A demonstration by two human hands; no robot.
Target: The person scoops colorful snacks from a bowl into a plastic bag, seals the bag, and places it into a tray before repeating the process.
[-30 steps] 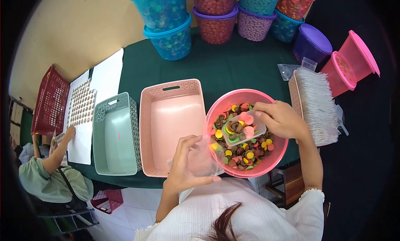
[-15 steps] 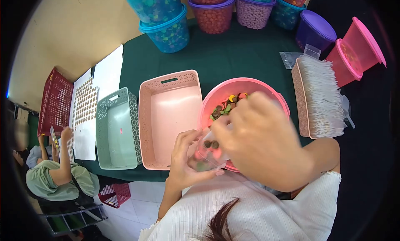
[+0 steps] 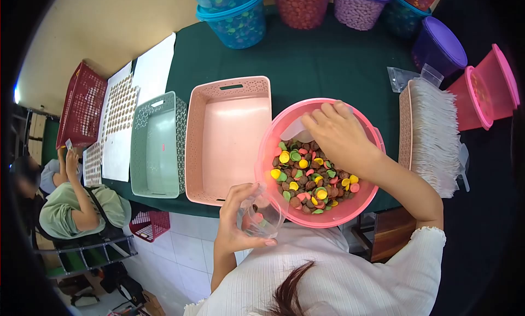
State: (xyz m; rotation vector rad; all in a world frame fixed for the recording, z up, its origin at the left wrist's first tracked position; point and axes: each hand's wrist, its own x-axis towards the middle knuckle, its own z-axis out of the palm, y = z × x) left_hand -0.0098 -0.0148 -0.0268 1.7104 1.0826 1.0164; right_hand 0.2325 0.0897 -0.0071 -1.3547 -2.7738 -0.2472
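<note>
My left hand (image 3: 239, 220) is wrapped round a clear plastic cup (image 3: 268, 213) with a few coloured pieces in its bottom, at the near left rim of the pink tub (image 3: 333, 220). The tub holds many brown, yellow, green and pink pieces (image 3: 311, 174). Over the tub's far side, my right hand (image 3: 338, 133) grips a translucent scoop (image 3: 295, 130); its front end touches the pieces, while the handle is hidden by my fingers.
Left of the tub stand a pale pink basket (image 3: 227, 146) and a green basket (image 3: 158, 152). A basket of plastic bags (image 3: 435, 135) is at the right, lidded tubs (image 3: 235, 26) at the back. People (image 3: 82, 206) sit at far left.
My right hand has moved away from the cup to the tub's far side with the scoop. My left hand still holds the cup. The camera view has shifted slightly.
</note>
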